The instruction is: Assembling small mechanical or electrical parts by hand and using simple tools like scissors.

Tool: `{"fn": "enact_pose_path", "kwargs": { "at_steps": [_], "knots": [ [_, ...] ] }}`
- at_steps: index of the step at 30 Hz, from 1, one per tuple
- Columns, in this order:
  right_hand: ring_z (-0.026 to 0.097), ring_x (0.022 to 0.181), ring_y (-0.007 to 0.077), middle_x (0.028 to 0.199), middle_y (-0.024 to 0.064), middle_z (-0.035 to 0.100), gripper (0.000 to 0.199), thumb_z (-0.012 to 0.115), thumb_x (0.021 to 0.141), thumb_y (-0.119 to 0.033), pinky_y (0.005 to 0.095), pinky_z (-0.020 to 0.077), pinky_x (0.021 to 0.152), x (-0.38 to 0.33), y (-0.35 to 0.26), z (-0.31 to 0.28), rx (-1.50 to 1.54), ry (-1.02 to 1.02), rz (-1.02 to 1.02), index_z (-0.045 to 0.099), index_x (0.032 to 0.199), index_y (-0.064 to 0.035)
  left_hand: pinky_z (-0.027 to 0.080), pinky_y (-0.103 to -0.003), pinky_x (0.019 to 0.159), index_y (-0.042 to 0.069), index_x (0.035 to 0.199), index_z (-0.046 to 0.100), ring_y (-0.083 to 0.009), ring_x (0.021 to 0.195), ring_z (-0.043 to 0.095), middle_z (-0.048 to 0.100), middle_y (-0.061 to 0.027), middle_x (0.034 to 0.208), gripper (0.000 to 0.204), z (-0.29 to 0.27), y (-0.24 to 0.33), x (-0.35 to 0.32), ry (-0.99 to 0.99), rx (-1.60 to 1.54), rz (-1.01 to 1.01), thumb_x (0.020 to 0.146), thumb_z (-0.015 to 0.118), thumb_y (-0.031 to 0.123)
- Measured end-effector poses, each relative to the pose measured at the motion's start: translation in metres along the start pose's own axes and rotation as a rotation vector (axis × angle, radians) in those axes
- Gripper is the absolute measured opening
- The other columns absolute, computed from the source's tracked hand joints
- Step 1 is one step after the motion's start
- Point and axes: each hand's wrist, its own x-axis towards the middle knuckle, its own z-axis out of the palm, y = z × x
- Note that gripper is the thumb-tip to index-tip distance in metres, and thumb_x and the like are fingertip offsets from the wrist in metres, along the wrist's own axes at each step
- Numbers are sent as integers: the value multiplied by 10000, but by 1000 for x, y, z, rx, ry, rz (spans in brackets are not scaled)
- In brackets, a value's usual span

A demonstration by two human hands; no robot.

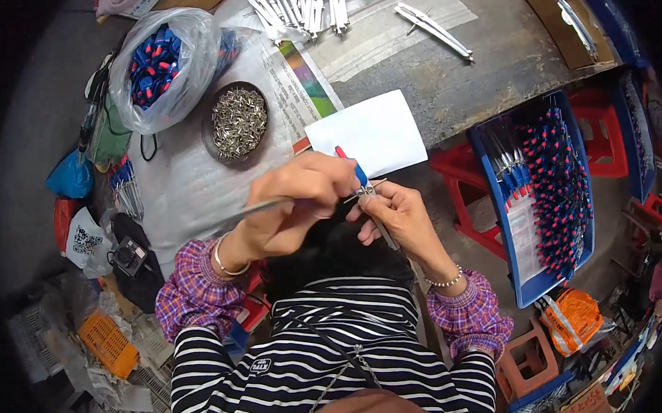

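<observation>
My left hand (298, 194) is closed around a long thin grey metal piece (261, 209), which sticks out toward the lower left and is slightly blurred. Its fingertips also meet a small tool with a blue and red handle (360, 174). My right hand (397, 215) pinches the metal end of that tool between thumb and fingers, close to my lap. A thin pin crosses the joint there, and a flat grey part runs down below the thumb. A blank white sheet (371, 131) lies on the table just beyond both hands.
A dark bowl of small metal pins (207, 131) and a plastic bag of blue and red handles (193, 67) stand left. White metal pieces (303, 6) are piled at the back, with one apart (435, 30). A blue tray (503, 240) of handled pieces rests right, by red stools (465, 179).
</observation>
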Motion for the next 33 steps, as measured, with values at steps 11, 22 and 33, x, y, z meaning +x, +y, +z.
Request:
{"fn": "enact_pose_path", "kwargs": {
  "at_steps": [11,22,33],
  "knots": [
    [612,544,114,812,111,651,205,523,924,-140,214,516,489,0,5,1,16,2,-38,558,1019,38,446,-442,877,11,1020,462,-281,832,570,563,-175,913,225,-2,-16,-8,-190,213,-50,830,452,-110],
    [608,539,110,815,127,654,215,517,922,-120,212,512,482,1,3,3,-1,44,-13,544,1039,58,469,-280,710,-23,943,533,-172,781,582,584,-99,855,107,-7,-28,-1,85,-42,-228,840,544,-52],
    [610,553,119,829,135,657,217,532,910,-120,228,527,503,2,2,3,-6,43,-14,562,1012,70,487,-418,827,0,1009,466,-240,779,559,554,-130,863,121,-9,-10,9,155,-93,177,890,486,-3]
  ]
}}
